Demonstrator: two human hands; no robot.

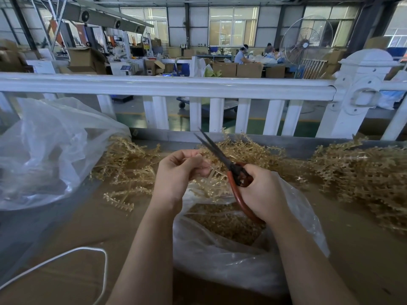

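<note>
Closest in, a clear bag (220, 267) of clipped bits gapes under both wrists. Above it the left hand (176, 172) pinches a tan plastic sprue (215, 175) between curled fingers, while the right hand (262, 192) wraps the red loops of the scissors (230, 165), blades barely parted and pointing up and away. The sprue looks feather-light, stiff, probably brittle and prickly, so it is best held on its bare spine, close to the cut. Loose sprues (127, 164) lie heaped on the table behind.
</note>
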